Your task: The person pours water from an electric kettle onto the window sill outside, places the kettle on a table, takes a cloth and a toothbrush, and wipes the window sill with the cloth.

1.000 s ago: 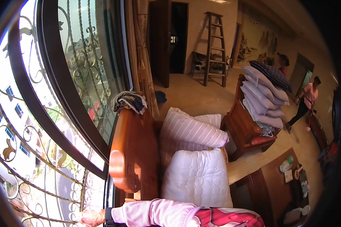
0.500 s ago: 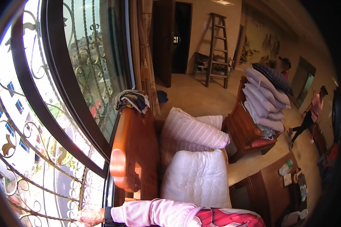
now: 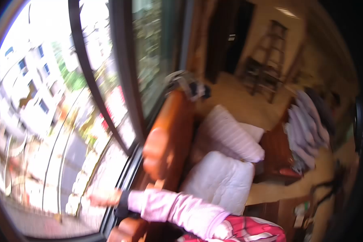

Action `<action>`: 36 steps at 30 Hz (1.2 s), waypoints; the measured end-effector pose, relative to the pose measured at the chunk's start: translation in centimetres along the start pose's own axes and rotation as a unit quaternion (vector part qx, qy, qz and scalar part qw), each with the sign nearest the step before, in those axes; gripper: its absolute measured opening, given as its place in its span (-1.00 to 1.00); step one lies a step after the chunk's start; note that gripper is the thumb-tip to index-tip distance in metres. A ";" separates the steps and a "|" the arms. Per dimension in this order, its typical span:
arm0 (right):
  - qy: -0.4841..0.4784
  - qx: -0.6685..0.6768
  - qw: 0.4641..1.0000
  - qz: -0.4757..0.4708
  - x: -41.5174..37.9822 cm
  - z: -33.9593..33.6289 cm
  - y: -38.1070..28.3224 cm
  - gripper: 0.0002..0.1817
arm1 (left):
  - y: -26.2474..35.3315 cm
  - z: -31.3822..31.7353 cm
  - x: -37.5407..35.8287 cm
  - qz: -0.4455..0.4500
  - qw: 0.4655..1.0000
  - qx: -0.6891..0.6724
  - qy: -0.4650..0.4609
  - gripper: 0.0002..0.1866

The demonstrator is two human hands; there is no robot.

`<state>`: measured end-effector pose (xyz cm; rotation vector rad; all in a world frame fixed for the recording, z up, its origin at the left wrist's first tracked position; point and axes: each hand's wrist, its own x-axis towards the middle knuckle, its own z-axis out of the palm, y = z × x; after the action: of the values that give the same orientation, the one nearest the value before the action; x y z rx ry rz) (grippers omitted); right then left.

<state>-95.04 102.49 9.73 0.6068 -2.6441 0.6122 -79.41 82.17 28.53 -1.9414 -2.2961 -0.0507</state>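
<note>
My right hand (image 3: 103,197) is stretched out to the lower left, past the window frame (image 3: 127,171), near the curling metal window bars (image 3: 60,189). Motion blur and glare smear its fingers, so I cannot make out whether it touches or holds anything. A dark band circles the wrist below a pink striped sleeve (image 3: 165,205). The wooden armrest (image 3: 129,230) is close below the wrist. My left hand is not in view.
White padded bedding (image 3: 222,181) and a striped roll (image 3: 234,135) lie on the wooden sofa (image 3: 167,133). Bundled cloth (image 3: 185,82) rests on its far end. Stacked pillows (image 3: 304,125) are on another wooden seat, and a ladder (image 3: 270,56) leans farther back.
The view has swung and tilted, shifting the sofa and bedding rightward and blurring the picture. My hand appears higher in the view. The walking person is no longer clearly visible.
</note>
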 end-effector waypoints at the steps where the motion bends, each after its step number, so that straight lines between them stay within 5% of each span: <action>1: -0.029 -0.022 0.999 -0.003 0.2 -0.9 -0.5 -0.82 | 0.1 -0.8 0.5 0.024 0.999 0.028 -0.012 -0.73; 2: -0.061 -0.050 0.997 -0.017 0.1 -1.9 -0.8 -0.83 | -0.1 -1.2 0.9 0.045 0.996 0.077 -0.005 -0.62; 3: -0.081 -0.075 0.993 -0.040 0.1 -2.9 -0.7 -0.84 | -0.2 1.1 0.4 0.035 0.993 0.089 0.072 -0.92; 6: -0.039 -0.132 0.986 -0.090 0.2 -4.3 -0.9 -0.84 | -0.3 1.3 -0.1 0.025 0.990 0.126 0.064 -0.85; 9: 0.005 0.089 0.996 -0.028 1.8 -5.1 -1.6 -0.81 | -0.5 1.9 -0.6 0.026 0.988 0.140 0.068 -0.73; 12: -0.125 0.045 0.991 -0.025 4.4 -5.9 -2.1 -0.77 | 0.2 2.2 -0.8 0.009 0.987 0.137 0.079 -0.81; 17: -0.327 0.101 0.930 -0.132 7.7 3.2 0.0 -0.72 | 0.2 3.0 -1.0 0.004 0.980 0.171 0.101 -0.83; 19: -0.355 0.237 0.899 -0.102 5.8 7.0 -0.1 -0.83 | 0.3 2.9 -0.9 -0.008 0.984 0.143 0.108 -0.83; 21: -0.329 0.266 0.870 -0.251 3.8 10.9 1.6 -0.88 | 0.2 3.0 -0.9 -0.011 0.987 0.120 0.108 -0.88; 25: -0.404 0.055 0.880 -0.244 3.6 8.2 4.4 -0.89 | 1.3 4.2 -0.8 -0.049 0.978 0.159 0.124 -0.82; 29: -0.305 -0.059 0.928 -0.206 2.1 4.5 12.3 -0.87 | -0.2 2.7 -0.9 0.002 0.981 0.161 0.106 -0.90; 31: -0.292 -0.208 0.924 -0.133 2.5 1.8 16.0 -0.87 | 0.0 2.8 -1.0 -0.009 0.980 0.169 0.100 -0.89; 33: -0.375 -0.307 0.874 0.031 4.2 0.3 17.3 -0.81 | 0.3 3.0 -1.0 -0.014 0.979 0.178 0.099 -0.86; 35: -0.284 -0.253 0.921 0.078 4.7 0.3 16.7 -0.81 | 0.6 3.0 -1.2 -0.026 0.981 0.161 0.103 -0.79; 36: -0.271 -0.283 0.918 -0.069 4.9 1.0 16.8 -0.83 | 0.8 2.8 -1.2 -0.032 0.982 0.150 0.107 -0.76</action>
<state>-107.43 114.08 5.48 0.8532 -3.0207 -0.4313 -78.70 81.43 25.53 -1.6303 -2.0883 0.0720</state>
